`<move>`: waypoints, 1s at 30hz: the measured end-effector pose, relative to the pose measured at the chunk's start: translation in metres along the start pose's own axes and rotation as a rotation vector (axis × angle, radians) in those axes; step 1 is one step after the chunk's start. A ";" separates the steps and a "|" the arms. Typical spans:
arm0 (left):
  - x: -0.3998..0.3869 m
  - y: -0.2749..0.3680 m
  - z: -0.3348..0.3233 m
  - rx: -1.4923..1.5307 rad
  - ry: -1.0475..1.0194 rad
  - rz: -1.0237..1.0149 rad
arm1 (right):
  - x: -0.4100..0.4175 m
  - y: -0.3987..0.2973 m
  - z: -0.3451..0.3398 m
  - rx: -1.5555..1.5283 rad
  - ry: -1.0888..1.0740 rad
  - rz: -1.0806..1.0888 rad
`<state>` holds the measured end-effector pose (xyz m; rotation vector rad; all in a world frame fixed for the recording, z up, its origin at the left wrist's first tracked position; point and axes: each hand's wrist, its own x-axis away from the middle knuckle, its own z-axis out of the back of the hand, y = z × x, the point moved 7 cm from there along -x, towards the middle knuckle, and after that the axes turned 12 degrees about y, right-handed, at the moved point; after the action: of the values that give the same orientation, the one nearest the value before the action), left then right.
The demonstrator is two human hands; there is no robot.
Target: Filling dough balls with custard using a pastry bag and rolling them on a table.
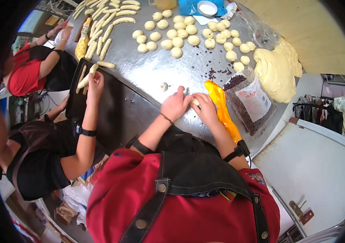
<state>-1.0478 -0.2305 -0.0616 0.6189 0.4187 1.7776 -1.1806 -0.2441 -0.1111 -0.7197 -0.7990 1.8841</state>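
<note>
A small piece of pale dough shows between my two hands, low over the steel worktop. My right hand is curled around it, fingers bent over its far side. The thumb of my left hand meets the dough from the left; whether its other fingers grip anything is hidden. Just beyond my left hand lies a single small ball of dough. To the right of my right hand are a yellow-orange plastic bag and a clear bag of dark beans or raisins, its mouth open towards the far side.
Several dough balls sit across the steel worktop, with dark loose pieces nearby. A large dough mass lies at right. At left, a co-worker's hand holds a dough strip over a dark baking tray.
</note>
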 end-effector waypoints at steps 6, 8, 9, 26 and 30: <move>0.036 0.010 -0.007 -0.071 0.060 -0.594 | 0.017 -0.031 0.005 0.138 -0.095 0.145; 0.043 0.002 -0.032 -0.171 -0.104 -0.584 | 0.038 -0.027 -0.006 0.177 -0.165 0.131; 0.046 -0.002 -0.039 -0.171 -0.107 -0.584 | 0.043 -0.028 -0.007 0.176 -0.166 0.129; 0.031 -0.018 -0.068 -0.365 -0.071 -0.584 | 0.027 -0.015 -0.008 0.187 -0.064 0.059; 0.032 -0.017 -0.065 -0.460 -0.011 -0.537 | 0.020 -0.015 -0.020 0.445 -0.160 0.115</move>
<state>-1.0805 -0.1933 -0.1165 0.1638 0.1348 1.2886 -1.1658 -0.2162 -0.1148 -0.3454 -0.4141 2.1446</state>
